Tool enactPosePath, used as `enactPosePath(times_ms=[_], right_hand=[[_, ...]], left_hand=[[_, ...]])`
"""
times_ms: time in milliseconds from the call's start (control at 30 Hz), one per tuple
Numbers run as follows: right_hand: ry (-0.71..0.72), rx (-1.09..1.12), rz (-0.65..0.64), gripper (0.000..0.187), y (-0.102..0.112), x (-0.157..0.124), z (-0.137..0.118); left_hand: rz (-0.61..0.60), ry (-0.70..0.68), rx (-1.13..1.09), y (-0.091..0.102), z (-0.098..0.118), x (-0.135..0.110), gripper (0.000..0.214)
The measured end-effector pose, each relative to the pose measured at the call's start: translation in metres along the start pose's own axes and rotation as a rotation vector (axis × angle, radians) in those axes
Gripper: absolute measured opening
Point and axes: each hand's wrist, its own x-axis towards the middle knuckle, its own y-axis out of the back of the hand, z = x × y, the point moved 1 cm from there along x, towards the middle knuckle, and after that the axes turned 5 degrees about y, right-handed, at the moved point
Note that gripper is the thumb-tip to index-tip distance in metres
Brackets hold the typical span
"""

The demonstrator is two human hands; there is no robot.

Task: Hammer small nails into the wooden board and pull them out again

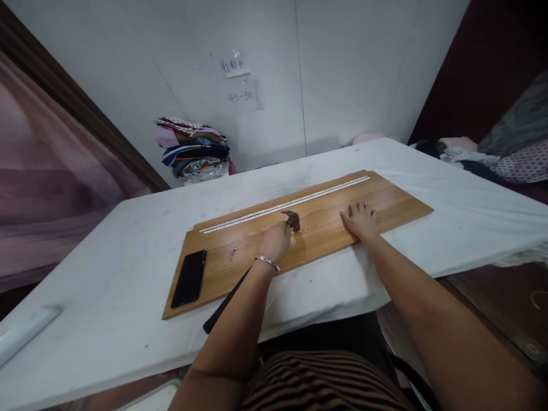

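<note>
My left hand (274,242), with a bracelet at the wrist, is wrapped round a claw hammer (293,220) close to its head. The black handle runs back beneath my forearm toward the table's front edge. Under the hammer head is a wooden board (398,208), with a pale rough patch beside it. A short row of small dark dots (310,229), nails or holes, lies just right of the head. My right hand (361,221) rests on the board farther right, fingers spread and holding nothing. Several loose nails (232,252) lie left of my left hand.
Two white marked strips (286,204) run along the board's far side. A black phone (189,278) lies at its left end. The table has a white cover (128,245). Folded clothes (194,149) are piled behind it; a white roll (28,331) lies at left.
</note>
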Motion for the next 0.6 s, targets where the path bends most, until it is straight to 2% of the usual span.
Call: enactPosePath(times_ms=[333, 600], right_hand=[[-0.001, -0.012, -0.011, 0.065, 0.0029, -0.0023, -0.0018], [0.0, -0.005, 0.0, 0.064, 0.0005, -0.001, -0.0007]], left_hand=[[-0.004, 0.007, 0.022, -0.0028, -0.0012, 0.0016, 0.03], [0.006, 0.019, 0.026, 0.0024, 0.0003, 0.0009, 0.032]])
